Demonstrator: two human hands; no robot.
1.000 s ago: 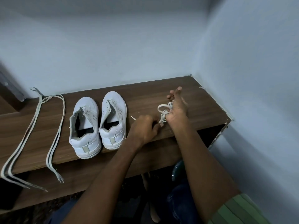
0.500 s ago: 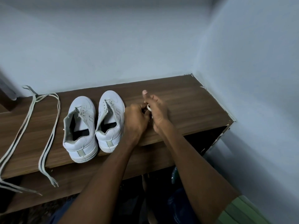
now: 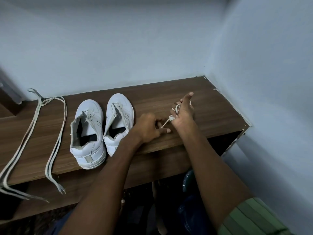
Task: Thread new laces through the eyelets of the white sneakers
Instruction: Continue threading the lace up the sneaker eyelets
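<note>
Right hand (image 3: 183, 114) is holding a coiled lace (image 3: 176, 110) looped around its fingers above the wooden shelf (image 3: 211, 109). Left hand (image 3: 149, 128) is pulling the free end out from the coil; its fingers are curled near the strand, though the pinch itself is hidden, so I cannot tell if it is gripping. Both white sneakers (image 3: 103, 128) are standing unlaced just beside the left hand, toes to the wall. Old laces (image 3: 55, 133) are lying well apart at far left. Risks: coil is likely snagging into a knot if pulled fast; loops slipping off the fingers; the left forearm is passing close to the nearer sneaker and may be nudging it
</note>
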